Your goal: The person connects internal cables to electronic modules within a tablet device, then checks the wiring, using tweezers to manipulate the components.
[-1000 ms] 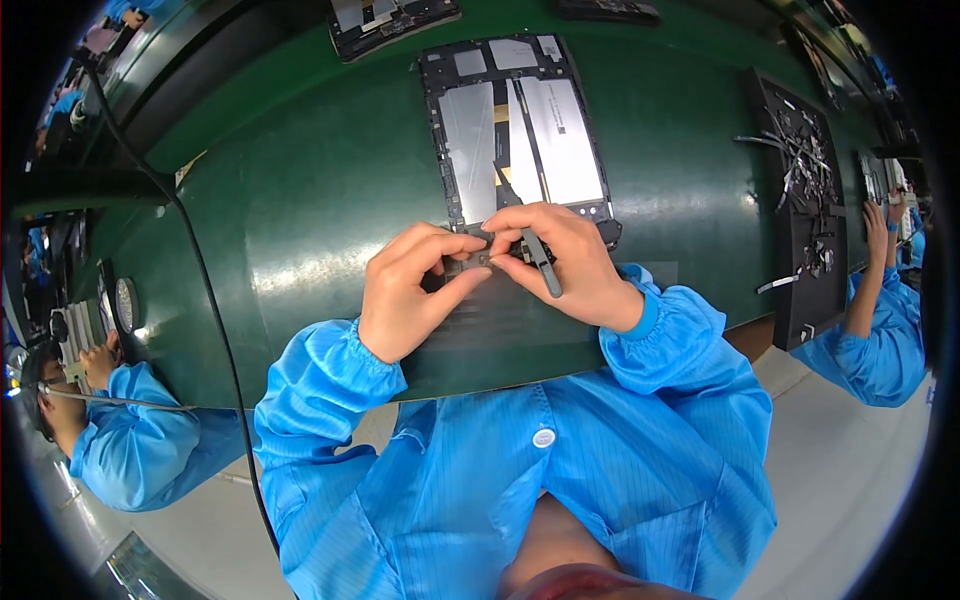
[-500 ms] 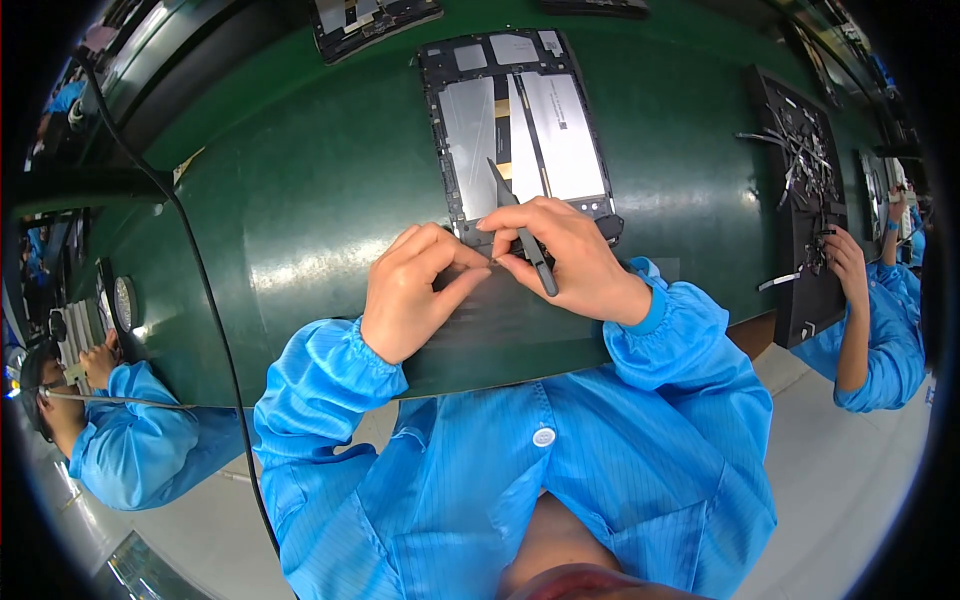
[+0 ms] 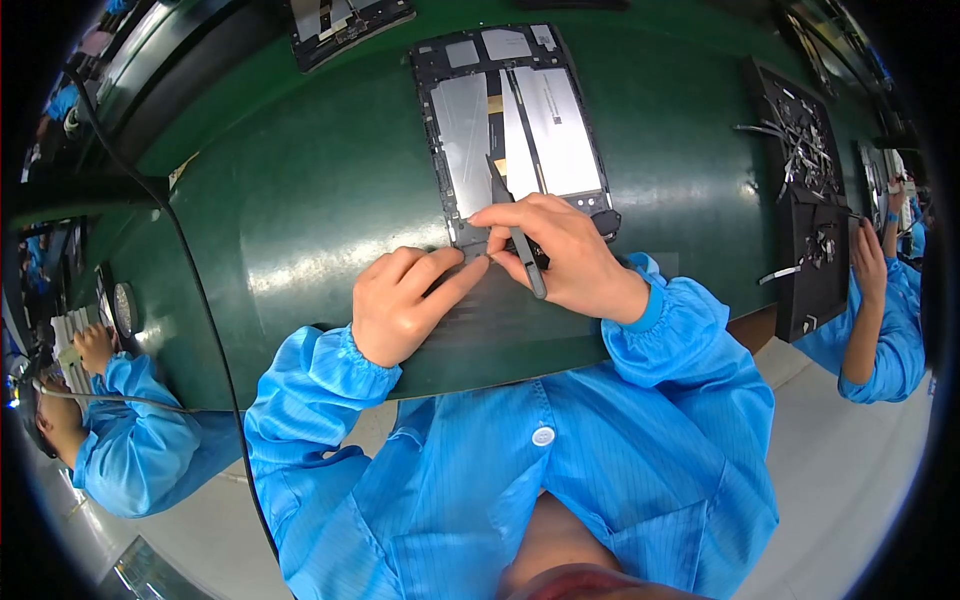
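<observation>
The right hand (image 3: 560,255) is gripping a thin dark tool (image 3: 515,225) between thumb and fingers, pen-fashion, with the tool's tip pointing away from the person and its shaft slanting back across the knuckles. Just beyond that hand an opened tablet (image 3: 515,125) is lying flat on the green work surface (image 3: 300,200), its back removed so that silvery panels are showing inside a dark frame; the tool's tip is resting over the near half of those panels. The left hand (image 3: 405,300) is sitting just beside the right, fingers loosely curled and holding nothing that can be made out, its index finger stretching toward the tablet's near edge and meeting the right hand's fingertips there. Whether a small part is being pinched between the two hands cannot be told. Well off to the right of the right hand a dark tray (image 3: 800,150) of loose parts is standing on the surface, with another person's hand (image 3: 868,262) reaching beside it.
</observation>
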The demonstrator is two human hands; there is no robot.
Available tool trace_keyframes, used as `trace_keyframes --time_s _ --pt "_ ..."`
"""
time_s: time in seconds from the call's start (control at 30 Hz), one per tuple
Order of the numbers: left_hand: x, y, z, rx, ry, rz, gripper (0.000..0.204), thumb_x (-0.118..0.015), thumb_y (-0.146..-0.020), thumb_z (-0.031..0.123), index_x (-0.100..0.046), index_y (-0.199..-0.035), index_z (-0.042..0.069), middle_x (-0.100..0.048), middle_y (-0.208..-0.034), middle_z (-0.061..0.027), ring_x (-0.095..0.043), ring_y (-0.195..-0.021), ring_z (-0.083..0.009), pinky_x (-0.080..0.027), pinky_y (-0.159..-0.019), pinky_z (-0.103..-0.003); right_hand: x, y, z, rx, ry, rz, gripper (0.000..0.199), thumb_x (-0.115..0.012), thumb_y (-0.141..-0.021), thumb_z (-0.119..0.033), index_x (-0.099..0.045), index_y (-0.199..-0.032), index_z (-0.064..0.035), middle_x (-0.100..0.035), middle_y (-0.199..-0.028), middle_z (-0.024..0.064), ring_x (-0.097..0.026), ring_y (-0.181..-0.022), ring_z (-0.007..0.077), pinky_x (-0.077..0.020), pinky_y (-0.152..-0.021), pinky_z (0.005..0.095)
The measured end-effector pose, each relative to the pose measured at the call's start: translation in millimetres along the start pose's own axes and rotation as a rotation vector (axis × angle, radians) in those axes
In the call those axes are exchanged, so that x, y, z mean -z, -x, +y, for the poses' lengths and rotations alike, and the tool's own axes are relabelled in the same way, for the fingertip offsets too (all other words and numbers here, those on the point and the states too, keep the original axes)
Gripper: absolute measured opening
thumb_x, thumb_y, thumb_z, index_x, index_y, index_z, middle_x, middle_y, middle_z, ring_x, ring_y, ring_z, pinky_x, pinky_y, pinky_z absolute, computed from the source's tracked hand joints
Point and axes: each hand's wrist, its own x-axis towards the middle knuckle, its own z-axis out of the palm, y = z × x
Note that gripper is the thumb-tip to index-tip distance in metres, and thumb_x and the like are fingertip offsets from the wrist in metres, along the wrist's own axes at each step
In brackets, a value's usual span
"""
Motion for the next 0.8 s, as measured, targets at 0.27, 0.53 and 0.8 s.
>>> trace_keyframes --time_s 0.27,0.53,0.8 --pt "-2.3 2.4 0.3 -0.073 -0.078 -0.005 0.046 -0.07 -0.067 0.013 -0.075 -0.112 0.017 -0.066 -0.105 0.0015 -0.059 -0.08 -0.0159 -0.048 -0.065 -0.028 1.2 1.9 2.6 -0.003 -0.026 -0.003 0.051 -0.076 -0.074 0.004 -0.064 -0.121 -0.0099 -0.067 -0.086 0.002 -0.064 -0.083 0.0242 -0.0508 -0.079 0.037" --pt "-2.7 2.2 3.1 -0.099 -0.131 -0.025 0.046 -0.071 -0.067 0.013 -0.074 -0.113 0.017 -0.066 -0.105 0.0006 -0.06 -0.08 -0.016 -0.047 -0.064 -0.029 2.0 2.4 -0.2 0.03 0.022 0.009 0.051 -0.076 -0.073 0.005 -0.065 -0.121 -0.0089 -0.067 -0.085 0.0027 -0.063 -0.081 0.0239 -0.0512 -0.076 0.0362" --pt "-3.1 -2.3 9.2 0.003 -0.036 -0.025 0.046 -0.067 -0.069 0.015 -0.072 -0.114 0.015 -0.063 -0.102 -0.0013 -0.06 -0.085 -0.0173 -0.047 -0.067 -0.03 21.5 19.6 -5.8 0.033 0.084 0.062 0.046 -0.076 -0.081 -0.001 -0.065 -0.124 -0.0067 -0.069 -0.084 0.0037 -0.063 -0.079 0.0229 -0.0507 -0.072 0.0337"
